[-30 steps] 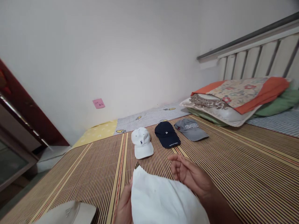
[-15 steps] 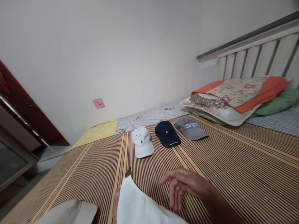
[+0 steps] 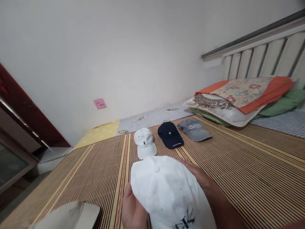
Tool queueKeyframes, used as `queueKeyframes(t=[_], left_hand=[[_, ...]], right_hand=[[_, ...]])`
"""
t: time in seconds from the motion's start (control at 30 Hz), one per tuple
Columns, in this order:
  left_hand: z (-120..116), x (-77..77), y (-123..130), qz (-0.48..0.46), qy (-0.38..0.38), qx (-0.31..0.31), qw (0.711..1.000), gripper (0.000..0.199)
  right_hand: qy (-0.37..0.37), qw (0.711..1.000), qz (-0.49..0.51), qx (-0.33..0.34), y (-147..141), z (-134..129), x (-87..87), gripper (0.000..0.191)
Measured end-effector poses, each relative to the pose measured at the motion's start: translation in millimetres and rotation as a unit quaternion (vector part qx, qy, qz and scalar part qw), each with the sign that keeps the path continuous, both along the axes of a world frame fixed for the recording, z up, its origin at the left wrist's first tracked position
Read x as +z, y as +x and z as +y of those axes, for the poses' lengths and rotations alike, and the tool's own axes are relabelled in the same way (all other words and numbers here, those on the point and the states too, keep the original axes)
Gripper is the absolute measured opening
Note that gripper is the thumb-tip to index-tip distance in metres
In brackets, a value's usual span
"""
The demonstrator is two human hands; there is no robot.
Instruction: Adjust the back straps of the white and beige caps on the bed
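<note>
Close in front of me is a white baseball cap [image 3: 164, 184] with dark lettering, its crown facing up. My left hand [image 3: 133, 208] grips its left side, with the fingers hidden beneath or behind the fabric. On the cap's far right side lies my right hand [image 3: 199, 175], partly covered by the crown, so its fingertips do not show. Beyond it, a white cap with a small dark emblem [image 3: 144, 143], a navy cap [image 3: 170, 135] and a grey cap [image 3: 194, 129] rest in a row on the striped mat [image 3: 100, 178].
A beige cap [image 3: 71, 216] lies at the lower left, cut off by the frame. Stacked pillows [image 3: 247, 95] sit at the back right by a slatted headboard [image 3: 267, 57]. A pink note [image 3: 100, 103] is stuck to the white wall.
The held white cap has been turned and raised into fuller view, now showing its crown and lettering. My right hand, free before, has come against the cap's right side.
</note>
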State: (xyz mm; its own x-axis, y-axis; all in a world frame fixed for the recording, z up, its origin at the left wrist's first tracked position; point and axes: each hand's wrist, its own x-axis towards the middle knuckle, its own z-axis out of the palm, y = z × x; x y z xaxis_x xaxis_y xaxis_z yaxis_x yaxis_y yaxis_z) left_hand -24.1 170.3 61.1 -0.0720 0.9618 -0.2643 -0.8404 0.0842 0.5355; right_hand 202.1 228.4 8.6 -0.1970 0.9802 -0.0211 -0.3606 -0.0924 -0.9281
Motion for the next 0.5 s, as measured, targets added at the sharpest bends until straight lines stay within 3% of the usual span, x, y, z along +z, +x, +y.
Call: queueKeyframes(t=[0.17, 0.23, 0.33, 0.4, 0.5], left_hand=[[-2, -6.0, 4, -0.014, -0.035, -0.066, 0.997, 0.03], [-7, -8.2, 1, 0.005, -0.047, -0.045, 0.998, 0.02], [-14, -8.0, -5, 0.036, -0.044, -0.026, 0.998, 0.022], [-17, -7.2, -12, 0.018, -0.009, -0.078, 0.997, 0.02], [-14, -8.2, -25, -0.027, 0.085, -0.222, 0.971, 0.032]], right_hand=[[0.029, 0.988, 0.144, -0.039, 9, -4, 4.6, 0.036], [0.026, 0.981, 0.19, -0.04, 15, -9, 9.1, 0.034], [0.031, 0.972, 0.235, -0.006, 24, -15, 16.7, 0.038], [0.039, 0.973, 0.227, 0.017, 29, -16, 21.5, 0.038], [0.047, 0.98, 0.182, 0.059, 32, -16, 27.6, 0.04]])
